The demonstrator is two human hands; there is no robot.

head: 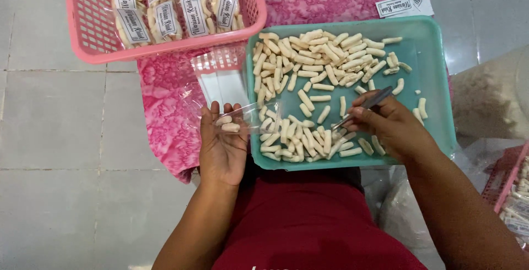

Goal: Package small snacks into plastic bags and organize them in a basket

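1. Teal plastic tray (435,77) holds our pale finger-shaped crackers (308,71); our right hand (386,127) pinches metal tongs (366,106) at its near edge.
2. Our left hand (222,149), cupped open, supports a clear plastic bag (242,120) with two crackers inside at the tray's left edge.
3. Filling looks underway; next needs a steady grip on one cracker.
4. A pink basket (93,33) of packed bags sits beyond, clear of us.

A clear plastic bag (242,120) lies open across the left palm, two pale snack sticks (227,124) inside. Metal tongs (368,106) slant over the heaped sticks in the green tray (435,77).
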